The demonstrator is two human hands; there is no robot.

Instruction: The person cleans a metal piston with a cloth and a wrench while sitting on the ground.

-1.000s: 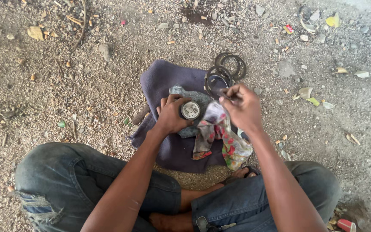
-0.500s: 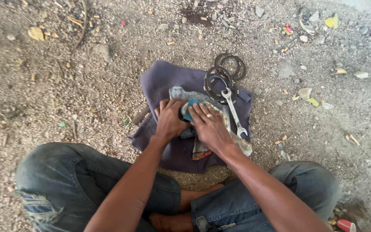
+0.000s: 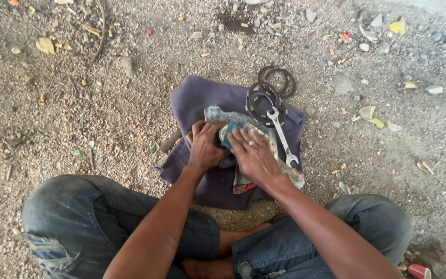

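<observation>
I sit cross-legged on gravel over a dark purple cloth (image 3: 202, 101). My left hand (image 3: 204, 147) grips a small round metal part (image 3: 226, 135) wrapped in a bluish rag. My right hand (image 3: 254, 155) presses flat on a patterned rag (image 3: 243, 183) against that part, covering most of it. A silver double-ended wrench (image 3: 281, 135) lies on the cloth just right of my right hand. Dark metal rings (image 3: 262, 97) are stacked at the cloth's far right corner.
More dark rings (image 3: 280, 78) rest on the gravel beyond the cloth. Dry leaves, pebbles and litter scraps are scattered around. My knees in blue jeans (image 3: 89, 222) frame the near side. A red object (image 3: 419, 270) lies by my right knee.
My right hand put the wrench down on the cloth and came left onto the round part, which is now covered by the rag. My left hand stays on the part.
</observation>
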